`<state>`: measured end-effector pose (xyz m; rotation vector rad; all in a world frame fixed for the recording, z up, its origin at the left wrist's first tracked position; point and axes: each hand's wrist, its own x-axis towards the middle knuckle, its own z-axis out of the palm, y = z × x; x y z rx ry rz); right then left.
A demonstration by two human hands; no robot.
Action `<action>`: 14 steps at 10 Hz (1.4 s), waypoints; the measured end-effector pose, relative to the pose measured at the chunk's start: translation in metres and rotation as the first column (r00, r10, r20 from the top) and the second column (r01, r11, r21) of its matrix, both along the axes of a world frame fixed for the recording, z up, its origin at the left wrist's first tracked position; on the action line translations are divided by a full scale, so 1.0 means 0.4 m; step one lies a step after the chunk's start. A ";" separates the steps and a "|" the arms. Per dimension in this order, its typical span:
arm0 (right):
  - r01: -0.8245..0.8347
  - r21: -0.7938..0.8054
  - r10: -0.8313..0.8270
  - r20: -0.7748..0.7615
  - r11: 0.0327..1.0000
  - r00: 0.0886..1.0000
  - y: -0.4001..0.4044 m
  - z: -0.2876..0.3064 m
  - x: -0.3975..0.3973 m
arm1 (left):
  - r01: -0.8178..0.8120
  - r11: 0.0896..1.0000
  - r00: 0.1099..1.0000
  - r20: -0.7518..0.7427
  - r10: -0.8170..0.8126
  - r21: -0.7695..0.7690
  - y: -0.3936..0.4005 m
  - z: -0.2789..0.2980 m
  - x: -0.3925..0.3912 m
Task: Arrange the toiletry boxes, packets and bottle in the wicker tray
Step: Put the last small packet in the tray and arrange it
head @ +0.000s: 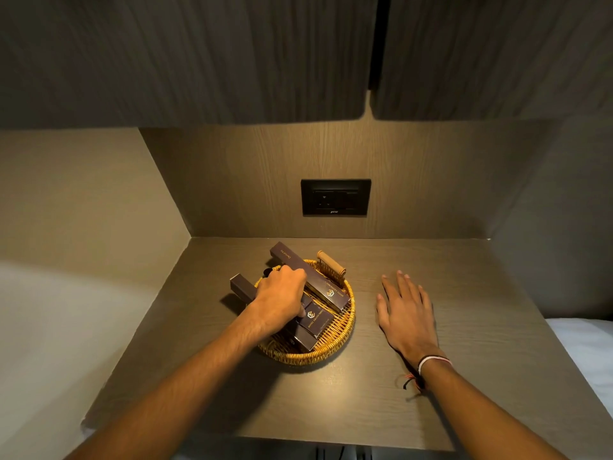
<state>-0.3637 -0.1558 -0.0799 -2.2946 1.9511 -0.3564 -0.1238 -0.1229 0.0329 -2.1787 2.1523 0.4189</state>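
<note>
Several dark boxes (318, 318) fill the wicker tray (335, 346).

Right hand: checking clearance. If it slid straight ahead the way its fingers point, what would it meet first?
The right hand lies flat on the shelf, fingers toward the back panel. The way looks free until that panel.

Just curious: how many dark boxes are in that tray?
4 show: a long box across the back rim, another jutting left, two in front. The left hand may hide more.

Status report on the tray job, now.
Left hand down in wicker tray, on the dark boxes. Right hand open, flat on counter beside tray. Long box overhanging rim. Nothing blocking.
</note>
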 end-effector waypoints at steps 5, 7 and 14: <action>0.008 -0.028 -0.008 0.016 1.000 1.000 -0.004 -0.005 0.002 | -0.071 0.989 0.982 -0.186 0.046 -0.126 -0.006 -0.001 0.035; 0.004 -0.005 -0.004 -0.020 1.000 1.000 -0.016 0.013 -0.001 | -0.268 0.876 0.938 -0.315 0.143 -0.401 0.027 0.041 0.143; -0.251 0.187 0.151 0.430 0.950 0.890 -0.160 0.205 0.232 | -0.570 0.704 0.001 -0.856 0.517 0.424 0.199 -0.097 0.200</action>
